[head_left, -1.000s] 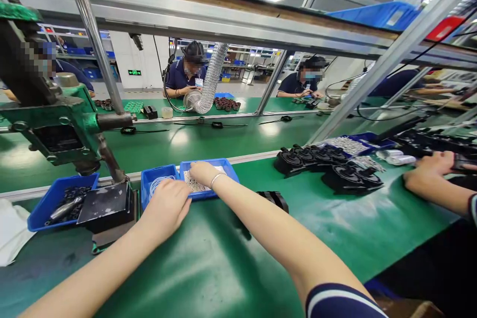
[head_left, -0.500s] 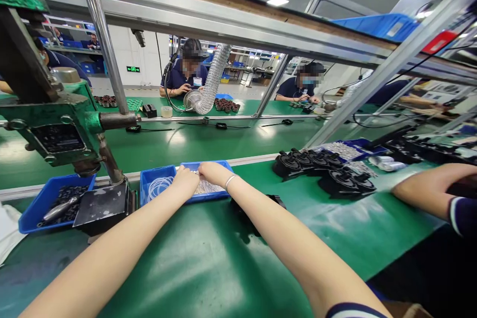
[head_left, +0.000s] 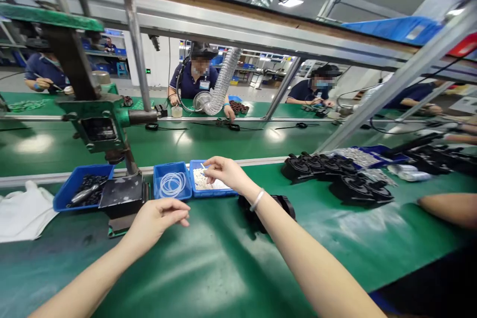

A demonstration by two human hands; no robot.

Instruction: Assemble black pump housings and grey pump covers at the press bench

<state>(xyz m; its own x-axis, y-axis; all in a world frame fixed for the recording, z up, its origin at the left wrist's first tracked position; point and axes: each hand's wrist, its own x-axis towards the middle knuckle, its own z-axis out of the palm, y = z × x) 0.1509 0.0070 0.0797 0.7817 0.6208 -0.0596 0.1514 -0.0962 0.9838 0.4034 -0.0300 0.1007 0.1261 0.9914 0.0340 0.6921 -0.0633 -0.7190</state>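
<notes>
My right hand (head_left: 221,171) is above a blue bin of small cream-white parts (head_left: 201,179), its fingers closed in a pinch. From the fingertips sticks out a small white rod-like piece (head_left: 203,165). Lower and to the left, my left hand (head_left: 160,218) hovers over the green bench with fingers loosely stretched and nothing visible in them. Just beyond it stands a blue bin (head_left: 156,184) holding coiled clear tubing (head_left: 173,185). Partly behind my right forearm lies a black molded part (head_left: 286,207).
A green hand press (head_left: 100,124) with a black block (head_left: 122,194) stands left, by a blue bin of black parts (head_left: 87,189) and white gloves (head_left: 26,211). Black assemblies (head_left: 320,169) sit on the right, near a co-worker's arm (head_left: 450,208). Co-workers sit across the bench.
My left hand has withdrawn from the bins toward me. My right hand has lifted slightly out of the bin with a small white piece. The view has turned somewhat left.
</notes>
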